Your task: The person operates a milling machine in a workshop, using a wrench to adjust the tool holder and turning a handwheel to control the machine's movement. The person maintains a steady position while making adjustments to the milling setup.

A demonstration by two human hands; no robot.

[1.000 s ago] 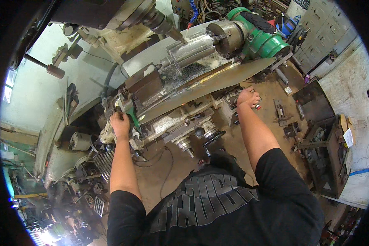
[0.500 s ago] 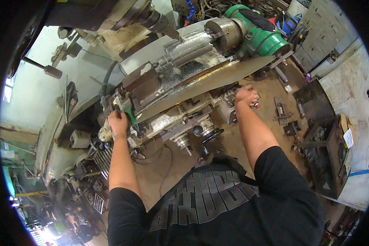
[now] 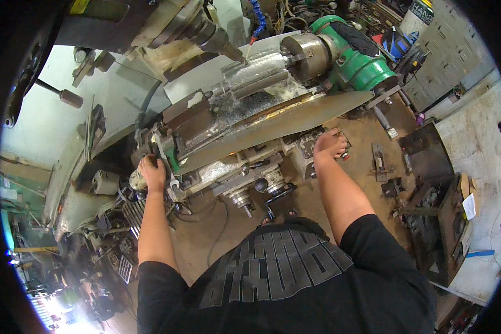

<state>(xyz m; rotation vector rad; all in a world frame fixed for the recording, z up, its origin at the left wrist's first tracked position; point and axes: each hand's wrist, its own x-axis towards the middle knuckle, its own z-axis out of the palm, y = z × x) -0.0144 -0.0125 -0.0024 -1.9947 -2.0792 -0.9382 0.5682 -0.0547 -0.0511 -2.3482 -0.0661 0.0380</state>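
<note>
A milling machine table stretches in front of me. A slotted metal cylinder (image 3: 254,75) is held at its right end in a round chuck (image 3: 309,55) beside a green dividing head (image 3: 364,69). The spindle nose (image 3: 209,36) angles down, its tip close over the cylinder. My left hand (image 3: 152,172) is curled over the table's left end, near an open-end wrench (image 3: 175,182); what lies under its fingers is hidden. At the right, my right hand (image 3: 331,143) is closed at a grey box (image 3: 305,149) with a small red knob (image 3: 345,157). Its grip is hidden.
A bent sheet-metal guard (image 3: 284,131) runs along the table's front. Below it sit a black-knobbed crank (image 3: 261,185) and a handwheel (image 3: 279,192). An open metal cabinet (image 3: 434,222) with parts stands at the right. A blue coolant hose (image 3: 258,16) hangs at the back.
The view has shifted a little, so the machine sits lower in the picture. My left hand has edged slightly left along the table end. My right hand keeps its place at the grey box.
</note>
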